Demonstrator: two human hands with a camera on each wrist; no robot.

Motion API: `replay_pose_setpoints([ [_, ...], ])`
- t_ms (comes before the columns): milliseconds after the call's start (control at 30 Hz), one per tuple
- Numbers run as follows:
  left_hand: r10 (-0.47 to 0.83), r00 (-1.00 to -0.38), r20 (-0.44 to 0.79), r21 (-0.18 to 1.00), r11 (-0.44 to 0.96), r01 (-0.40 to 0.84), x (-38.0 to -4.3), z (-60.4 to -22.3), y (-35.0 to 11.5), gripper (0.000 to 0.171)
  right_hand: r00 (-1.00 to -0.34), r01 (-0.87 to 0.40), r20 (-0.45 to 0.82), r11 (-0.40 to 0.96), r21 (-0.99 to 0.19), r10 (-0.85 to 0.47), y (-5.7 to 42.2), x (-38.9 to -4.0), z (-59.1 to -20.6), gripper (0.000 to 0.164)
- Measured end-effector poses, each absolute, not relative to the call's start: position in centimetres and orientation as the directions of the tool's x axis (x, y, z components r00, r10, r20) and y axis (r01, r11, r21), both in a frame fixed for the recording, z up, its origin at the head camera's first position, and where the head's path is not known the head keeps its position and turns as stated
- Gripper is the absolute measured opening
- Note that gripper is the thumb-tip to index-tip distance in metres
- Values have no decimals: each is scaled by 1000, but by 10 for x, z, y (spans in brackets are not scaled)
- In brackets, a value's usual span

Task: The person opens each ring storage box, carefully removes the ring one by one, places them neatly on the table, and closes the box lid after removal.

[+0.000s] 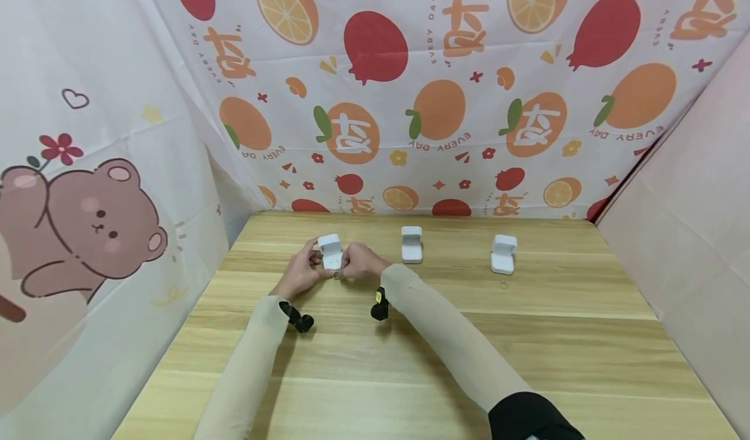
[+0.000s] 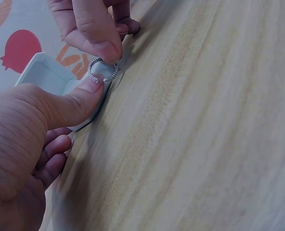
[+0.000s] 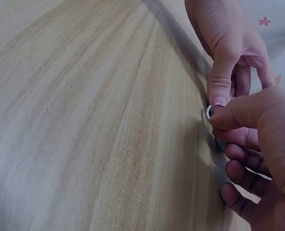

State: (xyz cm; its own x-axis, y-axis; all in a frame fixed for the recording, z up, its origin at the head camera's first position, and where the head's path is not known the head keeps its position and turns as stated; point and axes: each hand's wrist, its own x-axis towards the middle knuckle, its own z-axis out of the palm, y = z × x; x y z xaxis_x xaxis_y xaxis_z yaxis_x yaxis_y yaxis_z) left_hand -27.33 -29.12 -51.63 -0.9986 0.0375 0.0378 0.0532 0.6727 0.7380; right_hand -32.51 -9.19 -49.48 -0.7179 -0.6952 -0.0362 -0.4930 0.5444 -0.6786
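Note:
An open white ring box (image 1: 331, 245) stands on the table at the left, its lid raised at the back. My left hand (image 1: 301, 271) grips it from the left side, with the thumb along its front. A silver ring with a beaded band (image 2: 96, 80) is at the front of the box. Thumb and fingertips of my right hand (image 1: 362, 261) pinch this ring from the other side. In the left wrist view the left thumb (image 2: 84, 96) touches the ring's lower edge. Fingers partly cover the ring in the right wrist view.
Another open white ring box (image 1: 412, 251) stands to the right of the hands. A third open white box (image 1: 502, 261) is farther right, with a thin ring (image 1: 503, 285) lying in front of it. Printed cloth (image 1: 387, 108) hangs behind the wooden table (image 1: 410, 388).

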Motion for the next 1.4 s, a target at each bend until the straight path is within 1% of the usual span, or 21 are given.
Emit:
replay_pose_setpoints([
  [133, 30, -999, 34, 738, 673, 46, -273, -516, -291, 92, -710, -484, -52, 540, -688, -702, -91, -326, -493, 15],
  [467, 34, -999, 33, 734, 677, 48, -270, -517, -290, 92, -665, -501, -60, 505, -703, -744, -87, -327, -493, 9],
  [700, 28, -999, 29, 749, 662, 41, -273, -518, -290, 95, -660, -512, -51, 498, -700, -749, -84, -329, -494, 11],
  [900, 27, -999, 27, 742, 669, 38, -273, -518, -291, 92, -659, -497, -59, 492, -714, -750, -84, -332, -499, 17],
  [1133, 30, -999, 19, 751, 660, 34, -271, -521, -292, 93, -668, -505, -67, 517, -691, -741, -86, -331, -506, 20],
  [1267, 26, -1000, 14, 757, 653, 28, -273, -523, -293, 93, -667, -529, -48, 518, -672, -744, -88, -331, -507, 19],
  [1400, 33, -999, 8, 787, 616, 27, -275, -522, -294, 93, -679, -556, -23, 534, -637, -734, -90, -333, -510, 22],
])
